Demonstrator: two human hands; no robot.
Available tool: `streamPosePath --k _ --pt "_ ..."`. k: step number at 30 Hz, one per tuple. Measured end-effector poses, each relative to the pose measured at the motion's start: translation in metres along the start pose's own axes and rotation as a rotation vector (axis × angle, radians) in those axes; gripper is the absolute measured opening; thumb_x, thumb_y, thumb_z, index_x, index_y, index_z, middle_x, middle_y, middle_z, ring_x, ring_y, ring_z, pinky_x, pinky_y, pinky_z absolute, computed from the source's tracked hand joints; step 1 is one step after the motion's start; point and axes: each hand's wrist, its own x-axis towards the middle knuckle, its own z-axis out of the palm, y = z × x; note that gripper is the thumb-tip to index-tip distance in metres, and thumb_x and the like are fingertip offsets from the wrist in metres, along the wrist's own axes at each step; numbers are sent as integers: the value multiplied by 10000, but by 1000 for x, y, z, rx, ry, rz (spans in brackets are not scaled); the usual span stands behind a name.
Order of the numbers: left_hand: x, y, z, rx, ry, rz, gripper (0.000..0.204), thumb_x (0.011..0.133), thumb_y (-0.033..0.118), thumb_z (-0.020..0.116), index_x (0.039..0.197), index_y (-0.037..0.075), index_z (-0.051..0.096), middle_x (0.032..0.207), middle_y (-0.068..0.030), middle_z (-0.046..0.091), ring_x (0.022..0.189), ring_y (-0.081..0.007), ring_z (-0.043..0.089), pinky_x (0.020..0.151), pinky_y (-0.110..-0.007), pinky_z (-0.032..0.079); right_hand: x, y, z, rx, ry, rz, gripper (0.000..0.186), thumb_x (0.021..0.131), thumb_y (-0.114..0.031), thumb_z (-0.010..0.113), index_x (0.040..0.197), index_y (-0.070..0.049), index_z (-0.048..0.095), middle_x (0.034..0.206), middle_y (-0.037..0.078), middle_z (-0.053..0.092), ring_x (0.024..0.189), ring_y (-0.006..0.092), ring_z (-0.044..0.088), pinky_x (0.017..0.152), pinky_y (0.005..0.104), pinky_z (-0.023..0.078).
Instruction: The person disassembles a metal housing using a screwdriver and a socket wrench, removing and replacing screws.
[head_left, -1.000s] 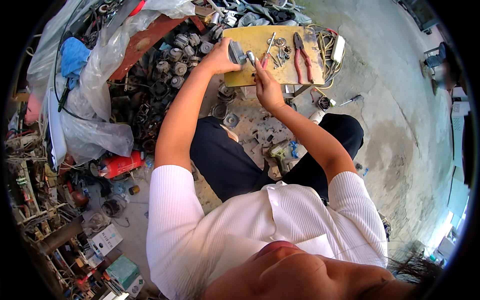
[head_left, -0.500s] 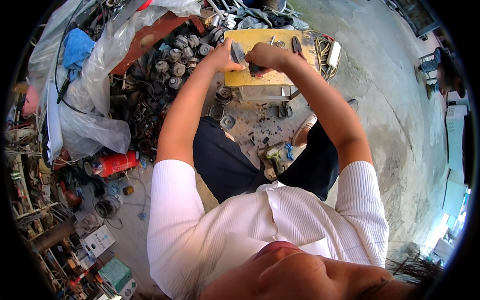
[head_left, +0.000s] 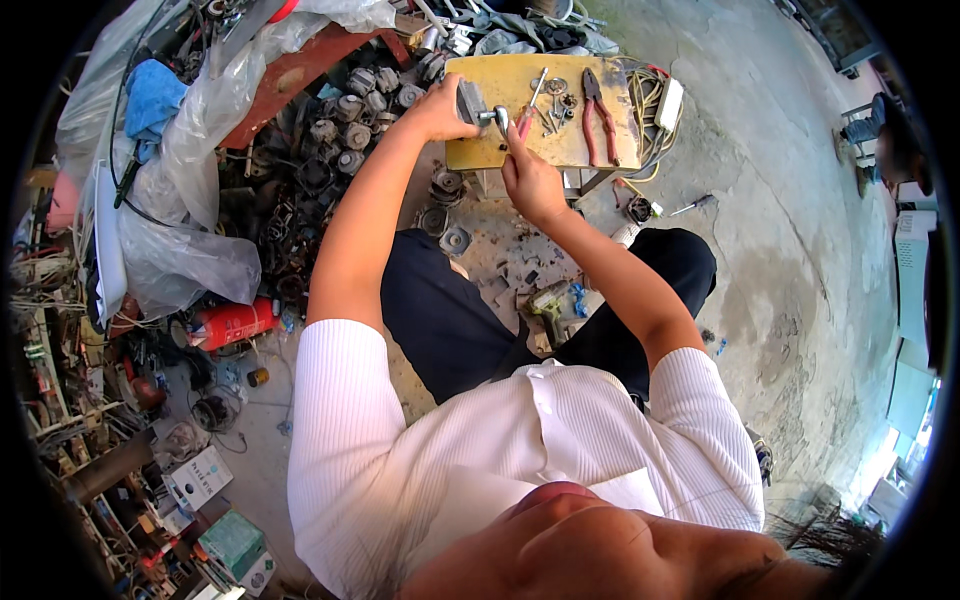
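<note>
Grey motor part (head_left: 470,100) clenched in left hand (head_left: 437,108) grip; right hand (head_left: 530,180) pinches its shaft end.

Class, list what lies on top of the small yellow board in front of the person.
On the yellow board lie red-handled pliers and small metal parts. The left hand holds a grey metal part over it; the right hand covers its near edge.
</note>
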Motion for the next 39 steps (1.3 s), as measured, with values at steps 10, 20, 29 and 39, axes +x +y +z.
streamPosePath --k 10,20,29,39 --pt "-4 8 -6 63 -39 -12 1098 575 528 846 1433 113 302 1374 -223 491 1285 -364 483 1079 -471 338 99 -36 -76 259 -670 374 279 849 -208 571 813 56 655 804 183 701 624 275 683 603 369 556" --pt "-6 8 -5 99 -13 -2 1091 588 525 843 1433 109 294 1393 -227 472 1298 -369 468 1070 -483 335 156 -81 -99 179 -923 503 238 873 -230 603 812 -1 614 746 97 666 549 155 665 426 239 525" --pt "-3 2 0 26 -9 13 1093 564 509 853 1424 111 309 1366 -222 503 1271 -365 500 1061 -464 353 28 -28 -37 -157 -223 -48 499 841 -177 558 1273 66 505 777 218 662 702 359 670 613 448 537" --pt "-4 5 -8 -81 -22 21 1090 567 502 881 1404 68 333 1338 -261 507 1247 -360 525 1029 -409 425 -4 -1 3 46 213 -37 538 908 -163 561 1432 -117 448 935 154 673 726 355 656 633 437 524"
